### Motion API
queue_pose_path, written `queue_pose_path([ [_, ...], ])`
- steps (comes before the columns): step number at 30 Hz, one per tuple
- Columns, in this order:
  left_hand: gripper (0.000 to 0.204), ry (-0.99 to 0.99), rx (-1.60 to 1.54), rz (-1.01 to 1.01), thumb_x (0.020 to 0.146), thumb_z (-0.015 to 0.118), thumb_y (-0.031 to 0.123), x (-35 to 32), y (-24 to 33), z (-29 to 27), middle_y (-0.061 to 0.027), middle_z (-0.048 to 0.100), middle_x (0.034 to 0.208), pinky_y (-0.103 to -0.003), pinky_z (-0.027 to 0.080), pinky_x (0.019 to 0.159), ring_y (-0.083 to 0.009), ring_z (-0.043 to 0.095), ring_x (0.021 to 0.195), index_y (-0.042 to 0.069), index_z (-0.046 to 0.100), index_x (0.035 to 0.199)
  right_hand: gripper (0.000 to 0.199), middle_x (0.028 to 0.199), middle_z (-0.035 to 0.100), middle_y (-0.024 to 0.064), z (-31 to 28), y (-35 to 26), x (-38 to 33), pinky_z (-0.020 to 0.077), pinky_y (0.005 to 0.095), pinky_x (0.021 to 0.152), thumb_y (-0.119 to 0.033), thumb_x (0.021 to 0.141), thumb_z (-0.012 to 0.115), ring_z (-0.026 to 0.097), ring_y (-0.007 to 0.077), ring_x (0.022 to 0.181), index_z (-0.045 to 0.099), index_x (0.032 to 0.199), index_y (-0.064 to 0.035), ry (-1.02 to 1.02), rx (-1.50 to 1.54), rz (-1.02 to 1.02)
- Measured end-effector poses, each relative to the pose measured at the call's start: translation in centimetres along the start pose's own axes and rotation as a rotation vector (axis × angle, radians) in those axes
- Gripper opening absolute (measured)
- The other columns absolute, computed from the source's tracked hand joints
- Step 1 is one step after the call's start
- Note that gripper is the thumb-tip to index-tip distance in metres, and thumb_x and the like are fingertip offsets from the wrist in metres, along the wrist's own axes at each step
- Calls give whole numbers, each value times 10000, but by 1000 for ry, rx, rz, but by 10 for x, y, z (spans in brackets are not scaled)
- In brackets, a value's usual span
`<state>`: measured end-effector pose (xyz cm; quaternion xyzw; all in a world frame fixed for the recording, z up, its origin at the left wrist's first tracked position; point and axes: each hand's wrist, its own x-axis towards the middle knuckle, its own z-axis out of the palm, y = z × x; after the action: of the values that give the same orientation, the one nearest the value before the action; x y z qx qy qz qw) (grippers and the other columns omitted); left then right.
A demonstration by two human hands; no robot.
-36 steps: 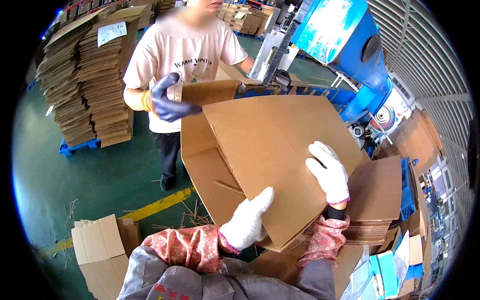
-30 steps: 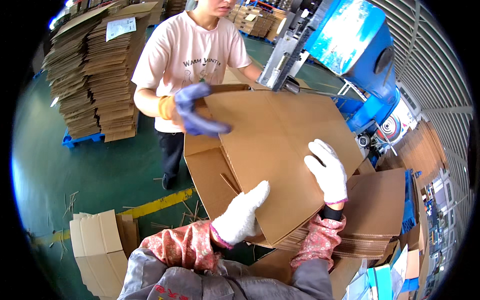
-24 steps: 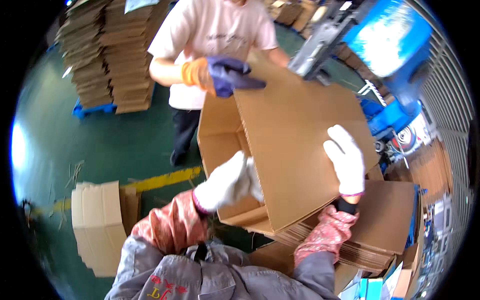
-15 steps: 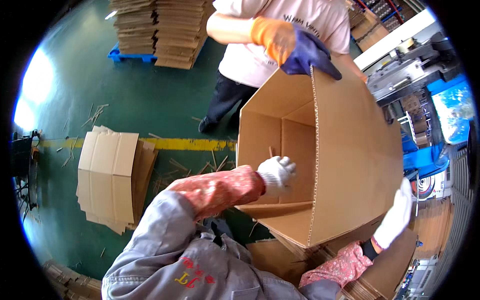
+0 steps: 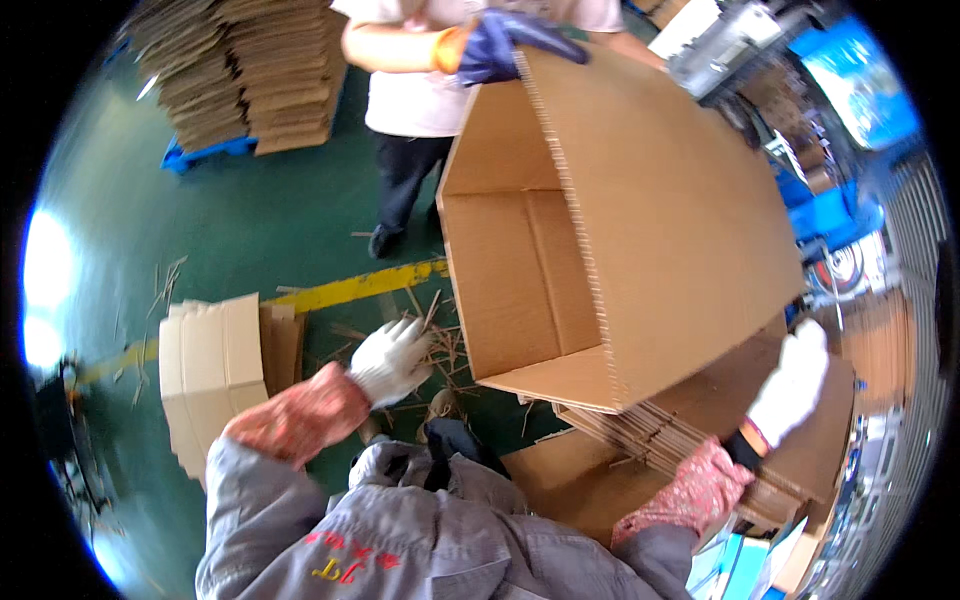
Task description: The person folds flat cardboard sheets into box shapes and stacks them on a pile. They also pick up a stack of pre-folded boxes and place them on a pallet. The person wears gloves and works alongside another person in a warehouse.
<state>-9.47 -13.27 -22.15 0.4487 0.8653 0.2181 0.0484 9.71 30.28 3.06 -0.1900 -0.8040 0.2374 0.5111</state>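
The big cardboard box [image 5: 620, 230] already stands opened into a tube over the stack of flat boxes [image 5: 700, 440], a co-worker's blue glove [image 5: 500, 45] gripping its top edge, while my left hand [image 5: 392, 358] hangs loose, empty, my right hand [image 5: 792, 385] flat beside its lower corner, flaps still unfolded.

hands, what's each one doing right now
left hand: open, empty, clear of the opened cardboard box
right hand: resting on the flat cardboard stack, grip unclear

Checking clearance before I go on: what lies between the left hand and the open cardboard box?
In the head view, only green floor with scattered straw-like scraps lies between the left hand and the open cardboard box; they are apart.
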Motion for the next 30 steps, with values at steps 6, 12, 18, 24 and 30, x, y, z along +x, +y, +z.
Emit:
queue_pose_path([
  [6,391,-944,-156,194,908,490,410,-125,-25,51,-110,626,1229,-397,512,921,-306,611,1110,168,640,1176,461,1286,593,116,55,42,-7,335,419,1073,-330,917,600,521,244,1232,580,1279,-45,447,788,463],
  [12,404,-380,-509,-463,914,542,338,-79,40,-12,-158,635,1221,-380,470,970,-327,593,1144,87,618,1221,444,1264,582,101,57,78,17,318,418,1060,-299,884,628,508,233,1198,594,1244,-43,646,787,477],
  [18,542,-143,-898,-486,924,570,383,-34,84,-51,-175,591,1300,-360,412,1040,-271,550,1223,8,546,1314,382,1170,610,40,54,115,78,374,385,982,-240,880,620,523,198,1137,614,1211,-49,802,834,419],
  [24,853,-80,-1256,-277,891,562,609,-21,104,-47,-193,473,1416,-418,329,1110,-289,443,1319,-32,383,1424,771,1597,181,120,41,193,127,54,365,1198,-575,989,307,165,225,1477,195,1525,-32,565,820,545],
  [30,966,-92,-1276,-269,825,655,603,-2,131,-55,-201,366,1496,-428,252,1156,-308,341,1395,-20,297,1469,913,1613,165,68,26,228,132,79,423,1185,-737,910,252,146,240,1481,186,1539,-79,462,744,603],
])
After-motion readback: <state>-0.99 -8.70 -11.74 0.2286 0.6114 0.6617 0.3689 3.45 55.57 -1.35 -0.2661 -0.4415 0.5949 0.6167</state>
